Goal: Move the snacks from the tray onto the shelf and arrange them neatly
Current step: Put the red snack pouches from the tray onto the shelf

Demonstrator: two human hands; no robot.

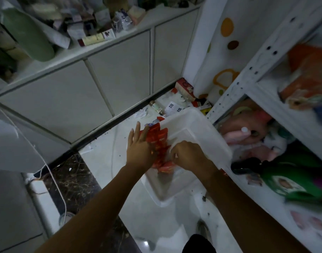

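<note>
**Red pkts still in tray, both hands on them**

Red snack pkts (159, 141) lie bunched in the white perforated tray (193, 125), at its left side. L hand (139, 148) lies flat on them, fingers straight and slightly spread. R hand (189, 156) has fingers curled round the bunch's right edge. Tray is tilted, over the pale floor (105, 161), just beside the white metal shelf (251, 73), w/ blurred orange, pink and green bags (302, 172) on its boards.
</note>
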